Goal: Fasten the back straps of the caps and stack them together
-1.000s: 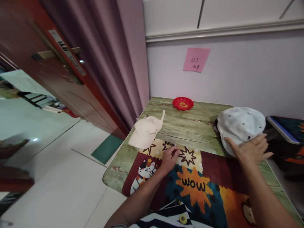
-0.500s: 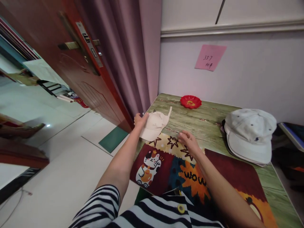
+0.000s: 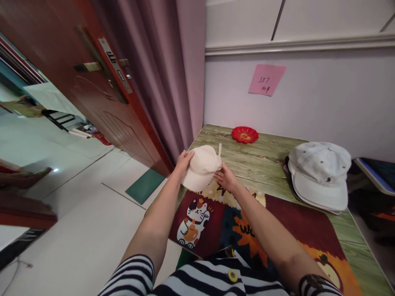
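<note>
A cream baseball cap [image 3: 203, 162] is held at the left end of the table, its brim toward me and its strap sticking up at the back right. My left hand [image 3: 184, 161] grips the cap's left side, thumb on top and the other fingers mostly hidden. At the cap's right edge, my right hand [image 3: 226, 177] has its thumb on the fabric and its fingers partly under the side. Farther right on the table, a white cap [image 3: 321, 172] with a small dark emblem lies on top of other caps.
A red scalloped dish [image 3: 245, 135] stands at the back of the wood-patterned table [image 3: 262, 158]. A colourful mat [image 3: 197, 224] covers the near part. On the left are a brown door [image 3: 123, 123] and a mauve curtain [image 3: 173, 82]; a pink note [image 3: 267, 80] hangs on the wall.
My right hand has moved left and forward from above the mat to the cap's right edge. The cream cap has tilted and turned slightly in my left hand.
</note>
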`<state>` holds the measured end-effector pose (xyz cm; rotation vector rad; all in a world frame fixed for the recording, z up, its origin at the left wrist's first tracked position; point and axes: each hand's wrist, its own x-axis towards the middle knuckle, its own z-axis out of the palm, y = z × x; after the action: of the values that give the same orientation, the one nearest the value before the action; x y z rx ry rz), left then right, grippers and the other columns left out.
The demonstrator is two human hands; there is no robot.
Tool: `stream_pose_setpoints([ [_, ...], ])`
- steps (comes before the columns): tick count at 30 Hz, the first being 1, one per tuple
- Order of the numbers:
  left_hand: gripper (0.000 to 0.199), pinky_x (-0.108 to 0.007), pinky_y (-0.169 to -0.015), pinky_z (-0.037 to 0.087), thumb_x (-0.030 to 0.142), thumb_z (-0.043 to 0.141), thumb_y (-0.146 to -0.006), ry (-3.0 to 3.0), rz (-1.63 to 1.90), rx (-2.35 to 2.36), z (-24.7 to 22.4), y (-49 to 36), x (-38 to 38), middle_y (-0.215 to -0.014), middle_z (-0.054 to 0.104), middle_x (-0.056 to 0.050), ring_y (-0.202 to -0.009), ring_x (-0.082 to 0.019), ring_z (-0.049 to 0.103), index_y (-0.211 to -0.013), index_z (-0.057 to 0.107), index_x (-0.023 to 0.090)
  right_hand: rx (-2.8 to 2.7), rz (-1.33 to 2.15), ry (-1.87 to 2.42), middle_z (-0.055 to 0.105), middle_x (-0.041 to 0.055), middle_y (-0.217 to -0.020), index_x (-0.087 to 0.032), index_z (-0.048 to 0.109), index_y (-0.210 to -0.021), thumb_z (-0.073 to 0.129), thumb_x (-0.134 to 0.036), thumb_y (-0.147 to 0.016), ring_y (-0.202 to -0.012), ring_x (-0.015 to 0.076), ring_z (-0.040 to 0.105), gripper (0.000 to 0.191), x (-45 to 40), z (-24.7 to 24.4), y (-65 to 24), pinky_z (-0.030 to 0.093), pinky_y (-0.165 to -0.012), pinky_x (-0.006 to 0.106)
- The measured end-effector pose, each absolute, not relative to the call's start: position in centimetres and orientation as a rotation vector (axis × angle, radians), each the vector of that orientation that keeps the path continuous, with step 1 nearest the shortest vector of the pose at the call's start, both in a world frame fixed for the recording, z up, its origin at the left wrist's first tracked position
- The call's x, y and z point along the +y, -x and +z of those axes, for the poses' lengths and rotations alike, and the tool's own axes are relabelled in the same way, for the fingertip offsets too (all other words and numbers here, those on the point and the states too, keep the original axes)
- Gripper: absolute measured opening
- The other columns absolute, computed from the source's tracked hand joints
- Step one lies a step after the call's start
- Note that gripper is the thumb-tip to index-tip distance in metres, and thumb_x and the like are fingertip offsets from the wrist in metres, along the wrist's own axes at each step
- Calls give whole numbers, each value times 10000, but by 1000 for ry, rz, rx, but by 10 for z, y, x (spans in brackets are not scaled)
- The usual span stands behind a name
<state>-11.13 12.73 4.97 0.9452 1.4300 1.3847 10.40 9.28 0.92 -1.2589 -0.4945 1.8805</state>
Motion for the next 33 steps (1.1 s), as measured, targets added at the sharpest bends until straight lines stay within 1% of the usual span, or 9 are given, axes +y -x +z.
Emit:
stream_pose_setpoints([
  [3, 458, -236, -605, 404, 549, 826, -632, -942, 1386, 1268, 66, 103, 121, -691, 616, 16, -617, -111, 531, -769, 618, 166, -479, 1796, 1226, 752, 30, -984, -259, 650, -1084, 465, -630, -928, -877, 169, 692, 443, 87, 12, -120, 545, -737, 272],
  [6, 422, -229, -580, 403, 401, 887, -576, -926, 1309, 1120, 86, 81, 119, -688, 628, 24, -588, -102, 540, -822, 637, 165, -508, 1655, 1100, 768, 6, -917, -258, 669, -999, 699, -500, -811, -831, 181, 698, 308, 84, 26, -140, 554, -696, 279],
  [8, 488, -240, -582, 427, 312, 913, -522, -922, 1238, 1079, 103, 61, 121, -730, 671, 11, -598, -122, 583, -904, 643, 173, -576, 1545, 990, 771, -2, -922, -260, 673, -979, 788, -414, -721, -831, 190, 700, 321, 86, 43, -156, 562, -703, 296],
  [12, 529, -263, -694, 495, 264, 908, -543, -1064, 1257, 857, 138, 21, 127, -904, 737, -50, -743, -152, 661, -1007, 674, 163, -795, 1165, 786, 753, -14, -1001, -258, 670, -966, 812, -355, -682, -898, 171, 681, 332, 93, 83, -200, 542, -822, 299],
  [15, 444, -273, -774, 506, 290, 879, -618, -1273, 1256, 758, 150, 5, 125, -965, 741, -59, -832, -159, 664, -1011, 715, 166, -1029, 925, 879, 736, -11, -948, -235, 674, -935, 820, -337, -674, -852, 166, 657, 316, 85, 97, -240, 519, -810, 294],
  [19, 269, -265, -739, 480, 331, 838, -661, -1460, 1069, 898, 129, -2, 108, -856, 720, -43, -775, -154, 626, -840, 748, 152, -1348, 785, 1181, 722, 10, -846, -201, 702, -878, 822, -381, -687, -775, 186, 635, 288, 56, 87, -274, 495, -759, 314],
  [22, 252, -246, -657, 424, 374, 804, -684, -1469, 939, 995, 107, -2, 90, -747, 676, -19, -681, -135, 571, -762, 733, 145, -1542, 793, 1296, 714, 22, -790, -192, 724, -815, 792, -408, -728, -737, 195, 632, 242, 32, 80, -276, 482, -719, 318],
  [29, 267, -241, -649, 385, 395, 761, -735, -1539, 912, 1008, 106, 0, 69, -759, 637, -1, -684, -123, 528, -825, 727, 147, -1618, 748, 1203, 769, 57, -954, -226, 767, -963, 743, -425, -807, -903, 246, 700, 254, 2, 108, -256, 524, -854, 376],
  [33, 250, -249, -661, 398, 401, 738, -753, -1552, 966, 1058, 112, -4, 62, -723, 617, 9, -672, -124, 521, -785, 699, 156, -1521, 852, 1128, 761, 84, -964, -208, 743, -1034, 560, -520, -943, -915, 240, 708, 373, -1, 122, -250, 537, -866, 386],
])
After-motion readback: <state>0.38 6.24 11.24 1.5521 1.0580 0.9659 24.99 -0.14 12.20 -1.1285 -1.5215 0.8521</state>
